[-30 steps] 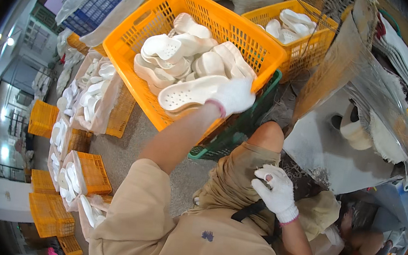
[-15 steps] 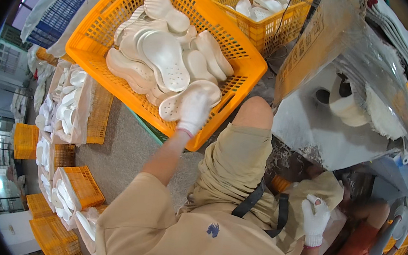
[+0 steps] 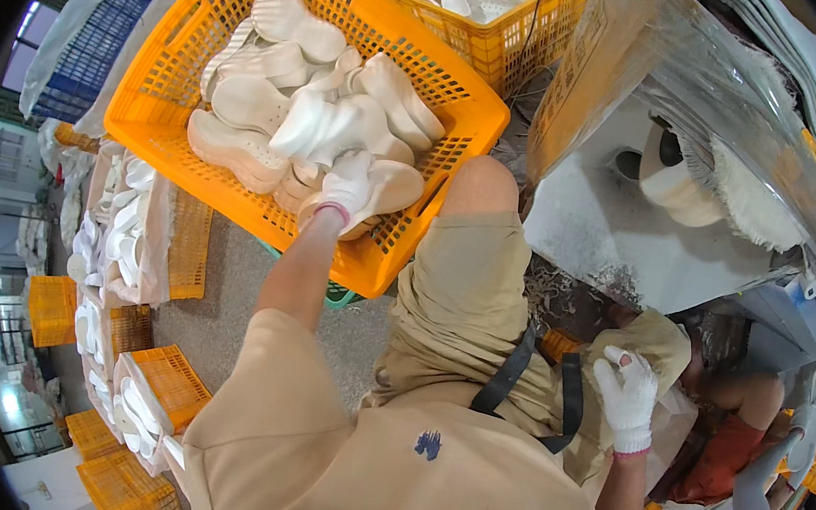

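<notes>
Left gloved hand point(image 3: 347, 186) curls over white shoe insoles point(image 3: 249, 102) toward the orange crate's point(image 3: 474, 117) near edge, grip unclear; middle ones, flat moments ago, now tilt, reshaping the pile. Right hand point(image 3: 627, 393), half-curled, looks empty.

Left arm point(image 3: 301, 263) stretched forward, left of the knee point(image 3: 481, 188). Left hand point(image 3: 348, 183) gloved, back facing up, fingertips hidden so grip unclear. Right arm point(image 3: 621, 493) bent, gloved right hand point(image 3: 627, 399) held up, right and back of the knee, fingers point(image 3: 606, 374) loosely half-curled.
</notes>
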{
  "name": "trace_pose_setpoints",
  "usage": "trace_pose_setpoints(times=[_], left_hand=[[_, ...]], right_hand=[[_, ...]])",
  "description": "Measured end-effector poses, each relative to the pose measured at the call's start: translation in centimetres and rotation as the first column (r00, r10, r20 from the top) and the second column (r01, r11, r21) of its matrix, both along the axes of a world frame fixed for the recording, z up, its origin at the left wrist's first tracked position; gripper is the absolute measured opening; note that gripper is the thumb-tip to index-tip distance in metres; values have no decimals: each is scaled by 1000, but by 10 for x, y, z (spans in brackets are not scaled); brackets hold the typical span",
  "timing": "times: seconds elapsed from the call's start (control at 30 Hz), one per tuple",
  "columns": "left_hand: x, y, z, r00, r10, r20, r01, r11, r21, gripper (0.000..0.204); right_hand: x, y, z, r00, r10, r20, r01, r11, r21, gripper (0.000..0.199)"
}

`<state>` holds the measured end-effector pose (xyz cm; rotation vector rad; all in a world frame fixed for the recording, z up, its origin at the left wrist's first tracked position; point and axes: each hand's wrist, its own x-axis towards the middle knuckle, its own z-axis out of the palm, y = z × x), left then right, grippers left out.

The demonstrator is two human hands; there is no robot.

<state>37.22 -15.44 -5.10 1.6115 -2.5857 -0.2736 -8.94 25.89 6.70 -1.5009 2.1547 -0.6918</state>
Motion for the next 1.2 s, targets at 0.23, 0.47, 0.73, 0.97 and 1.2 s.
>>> trace_pose_setpoints(times=[0.23,0.47,0.73,0.97,1.2], left_hand=[[-12,20,68,717,559,-417,181,428,885,50],[-55,82,178,902,-25,-432,187,923,336,46],[-32,185,180,645,302,-702,259,777,573,35],[-4,62,179,273,703,-657,-546,676,496,43],[-215,173,160,349,-46,-936,373,923,93,56]], right_hand=[[41,-7,-1,990,74,118,-75,997,2,19],[116,-79,53,886,303,351,-212,938,-275,81],[144,-134,103,651,319,689,-136,942,-308,73],[33,-3,24,592,-401,699,484,870,89,36],[11,49,64,201,-635,745,979,106,-174,40]])
